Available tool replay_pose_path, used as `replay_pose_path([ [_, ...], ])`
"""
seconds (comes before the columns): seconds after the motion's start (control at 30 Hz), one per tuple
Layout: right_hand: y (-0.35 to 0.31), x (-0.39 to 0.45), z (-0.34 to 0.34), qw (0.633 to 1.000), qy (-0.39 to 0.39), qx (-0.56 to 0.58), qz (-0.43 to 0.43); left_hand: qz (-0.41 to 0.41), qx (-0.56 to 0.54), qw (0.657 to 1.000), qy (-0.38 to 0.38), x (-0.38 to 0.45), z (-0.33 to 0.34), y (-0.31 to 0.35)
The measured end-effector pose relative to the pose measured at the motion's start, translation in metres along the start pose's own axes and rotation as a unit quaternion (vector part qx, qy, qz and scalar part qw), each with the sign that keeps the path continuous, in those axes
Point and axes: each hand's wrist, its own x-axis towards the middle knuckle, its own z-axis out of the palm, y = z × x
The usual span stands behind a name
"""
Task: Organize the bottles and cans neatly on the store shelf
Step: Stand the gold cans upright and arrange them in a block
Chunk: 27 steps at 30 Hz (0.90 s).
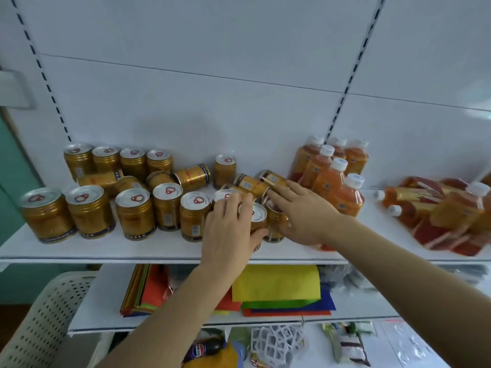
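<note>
A white metal store shelf (111,248) carries orange plastic bottles with white caps (345,193) upright at right and gold metal cans with silver tops (135,213), some upright in front, some toppled behind. The left hand (228,229) grips an upright gold can (258,217) at the shelf's front, fingers over its lid and thumb on its side. The right hand (303,216) lies spread, fingers straight, touching the neighbouring can (276,221).

Bright, even light with soft shadows; wide-angle bending at the frame edges; slight blur at far right.
</note>
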Motion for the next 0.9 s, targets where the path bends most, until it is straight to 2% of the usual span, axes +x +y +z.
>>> replay_pose_path([
  [0.13,-0.014,-0.021,-0.008,0.999,0.035,0.009,0.017,0.033,0.014,0.999,0.014,-0.004,-0.020,-0.023],
  [0.3,-0.047,-0.022,-0.033,0.997,0.082,0.014,-0.002,0.009,0.043,0.999,0.025,-0.002,-0.049,-0.074],
  [0.57,-0.116,0.056,-0.072,0.984,0.147,0.042,-0.086,-0.056,0.054,0.995,0.065,0.019,-0.090,-0.168],
  [0.77,-0.156,0.135,-0.090,0.979,0.136,0.061,-0.140,-0.154,0.071,0.985,-0.022,0.042,-0.121,-0.246],
  [0.9,-0.177,0.173,-0.094,0.979,0.111,0.070,-0.156,-0.177,0.081,0.975,-0.104,0.048,-0.131,-0.289],
])
